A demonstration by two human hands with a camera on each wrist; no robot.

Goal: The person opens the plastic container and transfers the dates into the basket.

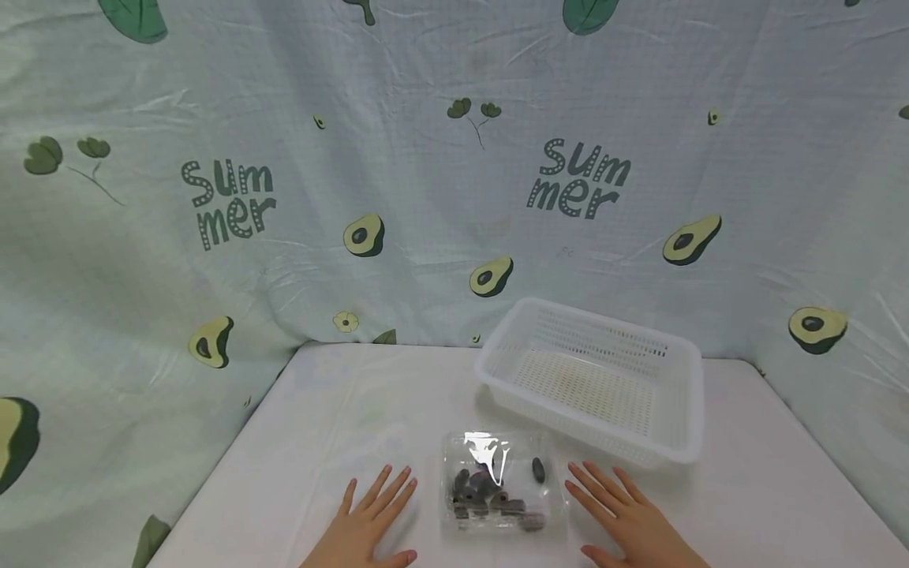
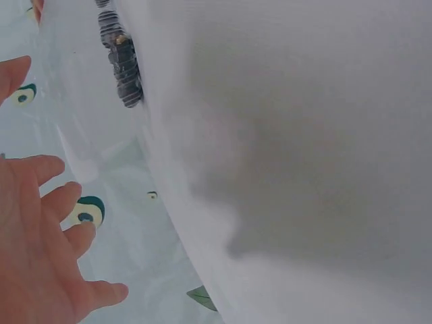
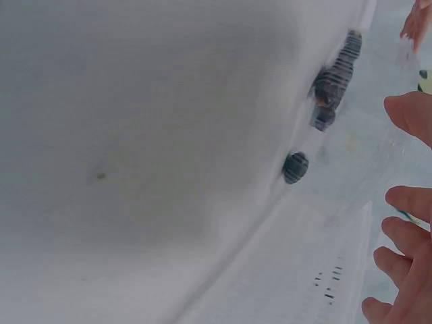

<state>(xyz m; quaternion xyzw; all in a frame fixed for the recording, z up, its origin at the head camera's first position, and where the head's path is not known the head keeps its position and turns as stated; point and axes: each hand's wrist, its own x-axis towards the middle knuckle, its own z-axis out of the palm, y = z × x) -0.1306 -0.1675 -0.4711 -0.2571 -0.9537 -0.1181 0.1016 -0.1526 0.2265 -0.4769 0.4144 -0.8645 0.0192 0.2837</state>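
Nearest, the left hand (image 1: 362, 527) and the right hand (image 1: 630, 524) extend forward, one on each side of the box. The fingers of both are released: spread, nearly straight, grasping nothing. Whether the palms touch the table cannot be told.

Between the two sets of fingertips stands the clear box (image 1: 517, 480), apart from the left fingers and just beside the tip of the right index finger. Its dark pieces (image 1: 483, 487) lie mostly toward the left fingers and along the near side. A lone oval piece (image 1: 538, 470) sits apart from this group, on the side toward the right fingertips. Glare on the box hides part of the contents. Both wrist views show the pieces crossed by pale bands; whether these belong to the pieces or to the plastic is unclear.

Beyond the box and the right fingertips, the white basket (image 1: 585, 386) stands at a slant, with perforated walls and floor; its near edge lies just past the right fingers. The pale table (image 1: 341, 418) extends under all of these and past the fingertips of both hands.

Farthest from the fingers hangs a pale cloth (image 1: 426, 173), printed with avocados (image 1: 491, 277), leaves (image 1: 591, 12) and the lettering "summer" (image 1: 578, 180).
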